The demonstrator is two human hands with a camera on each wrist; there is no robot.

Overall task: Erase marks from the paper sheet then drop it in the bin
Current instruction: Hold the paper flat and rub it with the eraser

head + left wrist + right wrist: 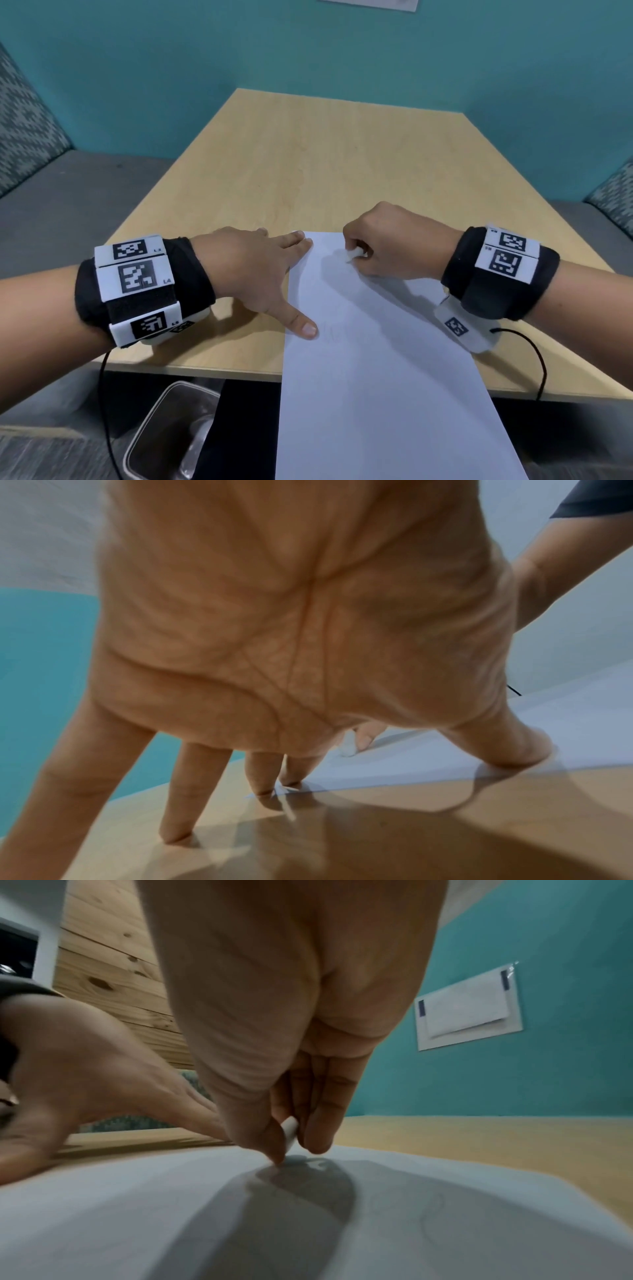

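erasing step — right hand (390,243) pinches the eraser (354,254) on the paper sheet (370,359), left hand (253,270) splayed flat pinning its edge; next, probably the faint marks (342,337) lower down.

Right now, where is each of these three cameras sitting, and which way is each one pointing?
Head: worn on the person's head, looking forward and down at the table, the paper sheet and the bin; both forearms and hands show.
Left wrist: under the left hand, looking along its palm to spread fingers pressing the sheet's edge.
Right wrist: under the right hand, looking along it at fingers pinching the eraser over the sheet.
Shared: both wrist views catch the other hand, the sheet and the eraser.
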